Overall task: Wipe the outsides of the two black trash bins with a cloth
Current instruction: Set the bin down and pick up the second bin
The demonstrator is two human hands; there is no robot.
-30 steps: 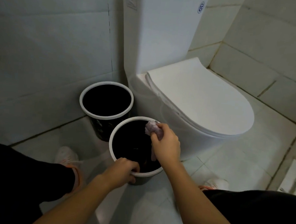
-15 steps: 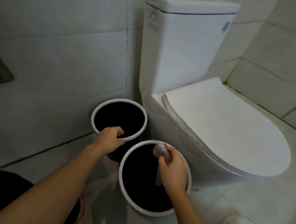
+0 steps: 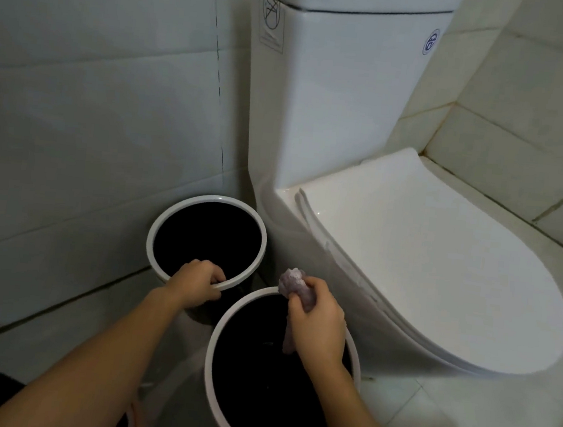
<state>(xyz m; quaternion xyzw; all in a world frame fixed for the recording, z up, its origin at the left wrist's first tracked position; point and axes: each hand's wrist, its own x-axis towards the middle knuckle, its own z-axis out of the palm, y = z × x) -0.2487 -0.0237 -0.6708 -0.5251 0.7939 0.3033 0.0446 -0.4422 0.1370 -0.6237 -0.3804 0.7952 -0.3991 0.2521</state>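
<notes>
White tiled walls and a pale tiled floor (image 3: 401, 414) enclose a corner occupied by a white toilet (image 3: 390, 251), which serves as the reference landmark.

Far bin (image 3: 183, 219): stands on the floor just left of the toilet base, against the wall. It is black with a white rim. The left hand (image 3: 197, 282) grips its near rim, fingers curled over the edge.

Near bin (image 3: 224, 328): stands in front of the far bin, just beside the front-left of the toilet bowl, same colours. The two bins appear to touch or nearly touch; contact cannot be confirmed.

Cloth (image 3: 296, 282): pale purple, bunched in the right hand (image 3: 319, 325), which holds it closed-fisted over the far rim of the near bin. A tail of cloth hangs below the hand.

Task status: neither bin's outer wall shows visible evidence of wiping, and the cloth is not on an outer wall. The left-hand grip suggests the far bin is about to be repositioned or steadied for wiping. Completion cannot be judged for either bin.

Markings: a sticker on the left side of the cistern carries a crossed-circle prohibition symbol; its text is too small to read. A round blue logo sits on the right of the cistern front, illegible.
</notes>
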